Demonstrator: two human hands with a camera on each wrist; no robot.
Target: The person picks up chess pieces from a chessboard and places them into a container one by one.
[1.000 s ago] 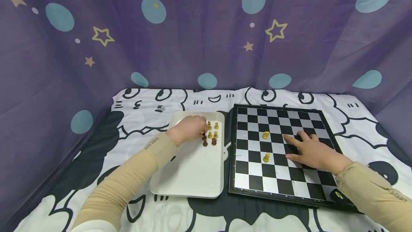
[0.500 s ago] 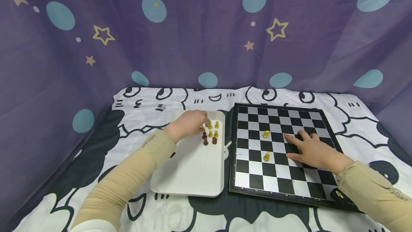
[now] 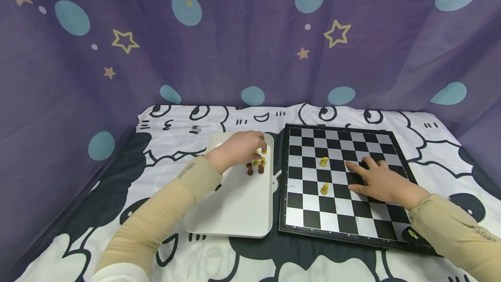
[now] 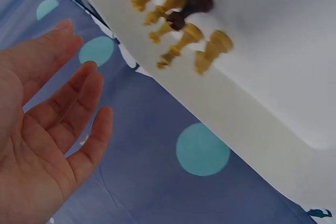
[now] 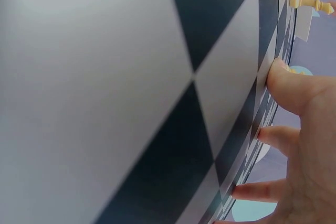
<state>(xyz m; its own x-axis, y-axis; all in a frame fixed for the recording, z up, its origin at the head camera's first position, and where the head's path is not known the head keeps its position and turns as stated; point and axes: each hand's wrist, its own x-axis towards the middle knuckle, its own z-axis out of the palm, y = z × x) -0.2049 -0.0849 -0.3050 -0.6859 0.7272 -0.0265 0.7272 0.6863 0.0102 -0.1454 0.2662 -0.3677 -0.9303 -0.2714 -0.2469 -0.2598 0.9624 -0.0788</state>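
Observation:
My left hand (image 3: 239, 148) hovers over the far part of the white tray (image 3: 231, 216), above the chess pieces. In the left wrist view, that hand (image 4: 47, 124) has loosely bent fingers with nothing between them. Yellow chess pieces (image 4: 181, 45) and dark brown chess pieces (image 4: 191, 6) lie or stand grouped in the tray; the hand partly covers them in the head view. On the checkered chessboard (image 3: 344, 208), my right hand (image 3: 381, 185) rests with spread fingers. Left of it stand a yellow knight (image 3: 323, 161) and another yellow chess piece (image 3: 324, 188).
Tray and board lie side by side on a cloth (image 3: 297, 269) with a black-and-white cartoon print. A round dark object (image 3: 412, 235) with a yellow mark sits at the board's near right corner, by the right sleeve. Behind rises a purple curtain (image 3: 235, 47).
My left hand has shifted right over the tray, covering more of the yellow pieces and uncovering the brown ones. The right hand stays in place on the board.

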